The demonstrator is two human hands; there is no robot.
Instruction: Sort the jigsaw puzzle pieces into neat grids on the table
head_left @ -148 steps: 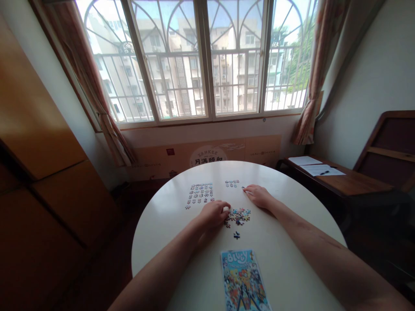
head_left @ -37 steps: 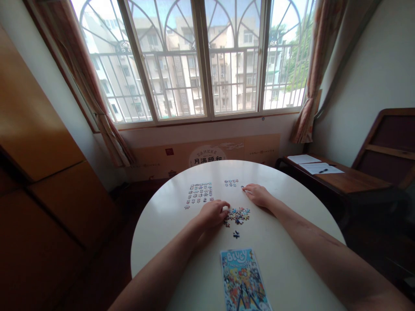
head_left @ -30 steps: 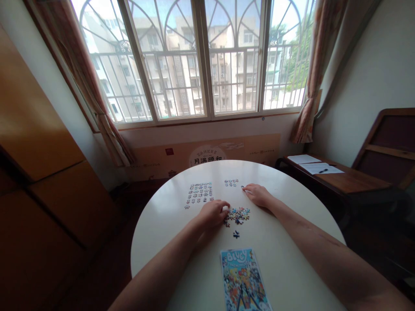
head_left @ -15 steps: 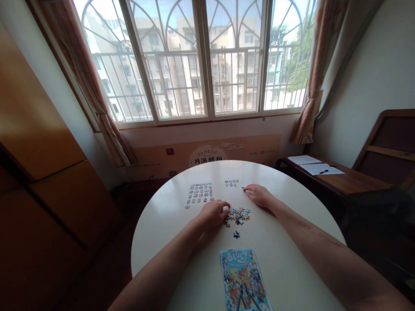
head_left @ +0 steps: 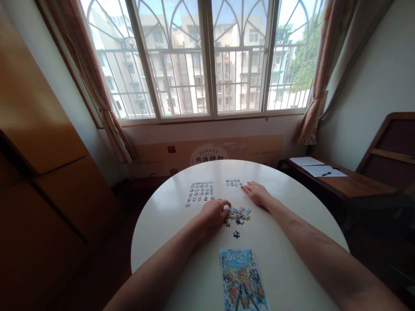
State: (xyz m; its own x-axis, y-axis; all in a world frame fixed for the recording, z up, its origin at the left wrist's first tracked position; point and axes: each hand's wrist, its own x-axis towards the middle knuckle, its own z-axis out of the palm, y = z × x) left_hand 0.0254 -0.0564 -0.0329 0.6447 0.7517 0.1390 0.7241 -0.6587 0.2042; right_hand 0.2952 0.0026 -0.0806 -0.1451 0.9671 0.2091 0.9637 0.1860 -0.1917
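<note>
My right hand [head_left: 255, 193] rests low over the table, its fingertips on a small jigsaw piece [head_left: 241, 185] at the right end of a short double row of pieces [head_left: 232, 182]. My left hand [head_left: 214, 211] lies at the left edge of a loose pile of jigsaw pieces [head_left: 240, 214]. Its fingers are bent, with a gap between thumb and forefinger, and I see nothing held there. Beyond it, more pieces [head_left: 201, 189] lie spread out in several rows. A dark piece [head_left: 236, 234] sits apart, below the pile.
The round white table [head_left: 162, 242] carries a blue picture sheet [head_left: 244, 276] marked "Bluey" near me. On the right, papers [head_left: 324, 171] and a pen lie on a wooden bench [head_left: 366, 181]. A barred window [head_left: 210, 65] with curtains is ahead, and a wooden cabinet [head_left: 48, 142] stands left.
My right hand has moved slightly left and away from me, bringing the jigsaw piece up to the end of the short double row. My left hand has stayed by the pile.
</note>
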